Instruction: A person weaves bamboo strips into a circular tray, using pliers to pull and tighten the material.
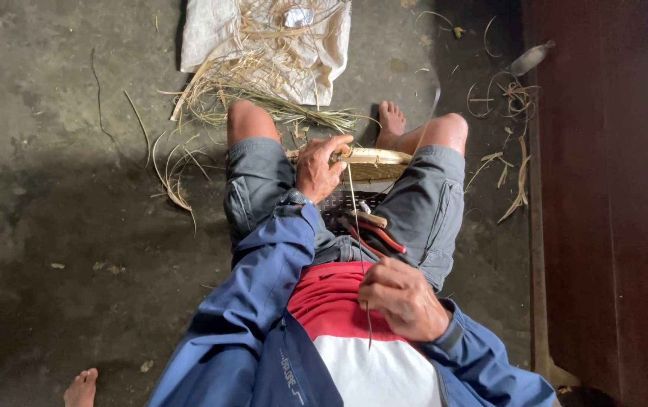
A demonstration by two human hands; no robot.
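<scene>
A woven basket [373, 162] of pale cane lies between my knees, its rim facing up. My left hand [320, 166] grips the rim at its left end. Close to my chest, my right hand [403, 298] is closed on a thin cane strip [356, 218] that runs taut from the rim down to the fist, its loose end hanging below. Red-handled pliers [373, 235] and a wooden-handled tool [367, 218] rest in my lap between the two hands.
A white sack [211, 34] strewn with cane strips lies on the concrete floor beyond my knees. Loose cane scraps [508, 162] litter the floor to the right, beside a dark wooden wall [610, 203]. A bare foot [81, 388] shows at the lower left.
</scene>
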